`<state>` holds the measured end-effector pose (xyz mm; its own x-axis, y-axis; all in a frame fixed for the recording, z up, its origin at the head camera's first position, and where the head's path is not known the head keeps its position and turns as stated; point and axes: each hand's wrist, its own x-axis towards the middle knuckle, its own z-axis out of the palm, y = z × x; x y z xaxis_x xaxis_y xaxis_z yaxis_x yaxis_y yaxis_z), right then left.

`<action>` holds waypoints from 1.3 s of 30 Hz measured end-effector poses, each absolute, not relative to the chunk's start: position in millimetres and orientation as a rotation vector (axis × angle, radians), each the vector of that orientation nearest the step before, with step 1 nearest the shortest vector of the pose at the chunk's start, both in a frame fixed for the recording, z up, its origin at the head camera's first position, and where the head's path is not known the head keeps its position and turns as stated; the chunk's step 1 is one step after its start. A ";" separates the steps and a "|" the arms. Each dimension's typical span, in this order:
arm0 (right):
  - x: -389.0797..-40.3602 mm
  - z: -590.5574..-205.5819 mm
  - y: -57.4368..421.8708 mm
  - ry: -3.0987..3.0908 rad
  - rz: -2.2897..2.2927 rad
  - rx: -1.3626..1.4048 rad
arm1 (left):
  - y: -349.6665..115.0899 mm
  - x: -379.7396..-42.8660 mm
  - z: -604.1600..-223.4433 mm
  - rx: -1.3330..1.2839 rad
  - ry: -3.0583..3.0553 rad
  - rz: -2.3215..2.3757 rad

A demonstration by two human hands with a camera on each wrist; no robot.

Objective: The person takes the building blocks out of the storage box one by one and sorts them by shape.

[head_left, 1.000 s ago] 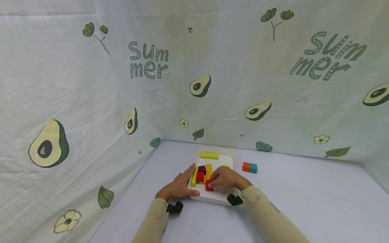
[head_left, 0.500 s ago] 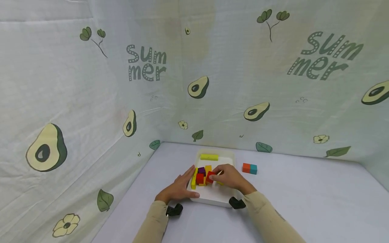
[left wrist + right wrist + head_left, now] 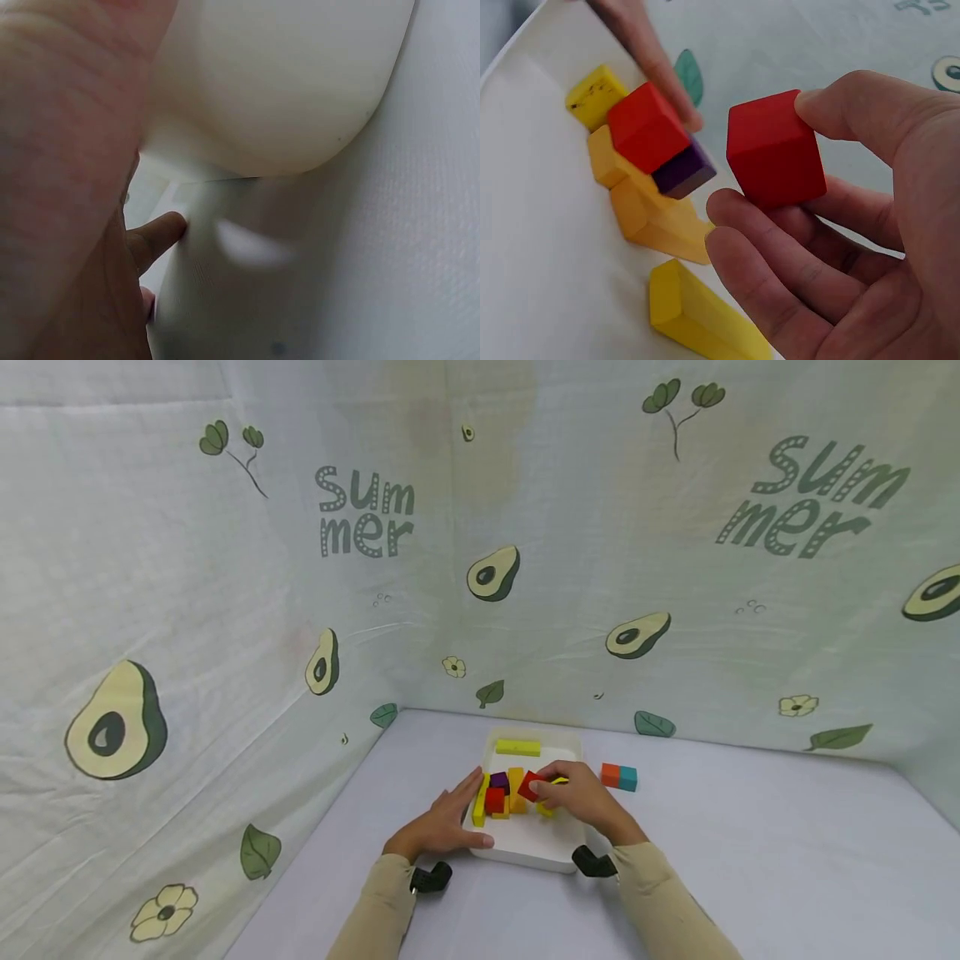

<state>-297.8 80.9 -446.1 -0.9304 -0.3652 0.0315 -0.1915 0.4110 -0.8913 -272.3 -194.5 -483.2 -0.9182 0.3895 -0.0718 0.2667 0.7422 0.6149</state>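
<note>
A red cube (image 3: 780, 157) is pinched between the thumb and fingers of my right hand (image 3: 585, 795), raised over the blocks in the white tray (image 3: 517, 852). My left hand (image 3: 442, 820) rests along the tray's left side, fingers extended and thumb at the near rim. Inside the tray, a second red cube (image 3: 494, 800) sits beside a purple block (image 3: 499, 782). Orange blocks (image 3: 517, 789) lie to their right and beneath. A yellow block (image 3: 705, 311) lies partly under my right hand. Another yellow block (image 3: 481, 802) lines the left wall.
A long yellow block (image 3: 517, 747) lies at the tray's far end. Right of the tray, an orange block (image 3: 611, 775) and a teal block (image 3: 627, 778) stand side by side on the table (image 3: 750, 860). A printed cloth (image 3: 570, 527) hangs behind.
My right hand has lifted the red cube from the tray's near part and carried it away from me and to the right, tilting it. My left hand has stayed in place.
</note>
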 end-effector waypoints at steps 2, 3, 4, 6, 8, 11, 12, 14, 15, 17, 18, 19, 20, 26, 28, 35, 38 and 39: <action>-296.5 -444.6 83.1 2.469 -1.600 -0.470 | -193.8 -272.5 -482.2 0.520 2.751 0.912; -295.5 -443.8 84.0 2.459 -1.627 -0.459 | -193.5 -272.4 -481.7 0.519 2.752 0.909; -294.6 -443.1 84.8 2.456 -1.644 -0.452 | -193.3 -272.3 -481.3 0.518 2.752 0.906; -292.7 -442.3 86.5 2.439 -1.681 -0.438 | -193.0 -271.9 -480.7 0.519 2.752 0.902; -290.8 -442.0 88.0 2.430 -1.707 -0.426 | -192.9 -271.5 -480.2 0.528 2.751 0.906; -288.2 -443.0 92.2 2.426 -1.745 -0.395 | -192.4 -271.0 -479.9 0.539 2.748 0.905; -287.5 -443.6 93.8 2.427 -1.754 -0.384 | -192.2 -270.7 -480.0 0.546 2.746 0.911; -287.0 -445.1 96.3 2.434 -1.771 -0.368 | -192.5 -270.4 -480.3 0.548 2.749 0.905; -286.7 -445.5 97.5 2.438 -1.780 -0.362 | -192.6 -270.0 -480.3 0.541 2.751 0.898; -286.6 -445.7 99.7 2.450 -1.788 -0.355 | -193.3 -269.4 -480.3 0.539 2.753 0.900; -286.5 -445.5 101.0 2.454 -1.796 -0.354 | -193.5 -269.3 -480.4 0.539 2.755 0.900; -286.6 -445.1 102.2 2.456 -1.807 -0.352 | -193.8 -269.2 -480.2 0.533 2.757 0.895; -286.5 -444.7 103.8 2.455 -1.818 -0.351 | -193.8 -269.3 -480.4 0.532 2.756 0.900; -287.1 -444.0 114.3 2.449 -1.830 -0.335 | -194.0 -270.2 -481.9 0.517 2.764 0.898; -287.4 -444.1 117.3 2.461 -1.820 -0.311 | -194.5 -270.2 -482.9 0.515 2.766 0.897; -287.1 -445.3 129.2 2.517 -1.791 -0.269 | -194.6 -270.2 -483.9 0.515 2.762 0.902; -286.9 -444.0 133.0 2.531 -1.786 -0.257 | -194.0 -271.3 -484.6 0.512 2.766 0.903; -286.9 -443.4 134.0 2.533 -1.786 -0.253 | -193.7 -271.7 -484.9 0.514 2.767 0.906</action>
